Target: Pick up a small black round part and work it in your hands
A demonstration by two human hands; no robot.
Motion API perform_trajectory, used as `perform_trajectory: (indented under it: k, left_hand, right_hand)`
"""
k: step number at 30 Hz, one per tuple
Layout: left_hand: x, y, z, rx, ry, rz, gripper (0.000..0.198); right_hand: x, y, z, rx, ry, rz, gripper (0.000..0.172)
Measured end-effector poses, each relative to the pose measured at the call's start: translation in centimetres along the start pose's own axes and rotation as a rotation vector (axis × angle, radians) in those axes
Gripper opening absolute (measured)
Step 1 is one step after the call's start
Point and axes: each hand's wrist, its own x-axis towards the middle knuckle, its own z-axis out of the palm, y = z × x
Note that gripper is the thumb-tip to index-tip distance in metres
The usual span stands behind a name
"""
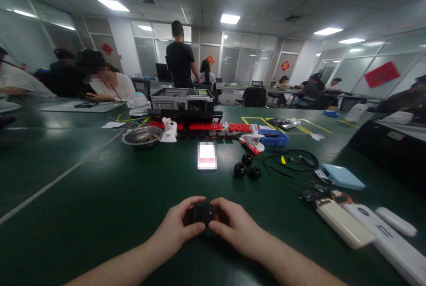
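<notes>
Low in the view, over the near part of the green table (140, 197), my left hand (181, 223) grips a small black round object (203, 213) from its left side, thumb in front and fingers behind. My right hand (229, 224) holds the same object from the right, the two thumb tips close together. Fine details of the object are too dark to make out. Beyond it, three black ring-like parts, one of them a black part (240, 170), stand close together. A small white sheet (207, 156), blurred out, lies to their left.
A metal bowl (142, 137), an open computer case (183, 102), a blue tray (273, 137) and a red-handled tool (249, 146) stand farther back. Black cables (293, 162), a light-blue box (342, 177) and a cream power bank (344, 223) lie right. Several people are in the background.
</notes>
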Motion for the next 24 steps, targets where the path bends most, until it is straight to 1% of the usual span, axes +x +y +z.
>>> perform_trajectory:
  k: [3, 6, 8, 11, 14, 16, 18, 20, 24]
  left_hand:
    - [0.0, 0.0, -0.1, -0.037, -0.023, 0.026, 0.04]
    - [-0.2, 0.5, 0.0, -0.016, -0.003, 0.027, 0.035]
    - [-0.4, 1.0, 0.1, 0.026, 0.028, 0.023, 0.035]
    - [-0.6, 1.3, 0.2, 0.089, 0.043, 0.016, 0.039]
    - [-0.7, 1.2, 0.2, 0.125, 0.044, 0.03, 0.042]
    - [-0.7, 1.0, 0.2, 0.117, 0.046, 0.041, 0.045]
    - [-0.5, 0.7, 0.2, 0.066, 0.042, 0.034, 0.05]
    - [-0.3, 0.3, 0.1, 0.001, 0.027, 0.018, 0.051]
    - [-0.1, 0.1, -0.1, -0.024, -0.004, 0.017, 0.039]
  right_hand:
    - [-0.2, -0.3, 0.0, 0.008, 0.01, -0.014, 0.035]
    - [-0.2, -0.3, 0.0, -0.018, 0.028, -0.021, 0.038]
    - [-0.2, -0.2, 0.0, -0.03, 0.04, -0.021, 0.036]
    - [0.0, -0.1, -0.1, -0.046, 0.043, -0.02, 0.025]
    - [0.2, -0.1, -0.2, -0.073, 0.006, -0.021, 0.024]
    - [0.3, -0.1, -0.2, -0.08, -0.005, -0.018, 0.023]
    - [0.3, -0.1, -0.1, -0.063, 0.003, -0.008, 0.019]
    - [0.3, 0.0, -0.1, -0.031, 0.006, 0.004, 0.016]
    - [0.1, -0.1, 0.0, 0.022, 0.016, -0.005, 0.027]
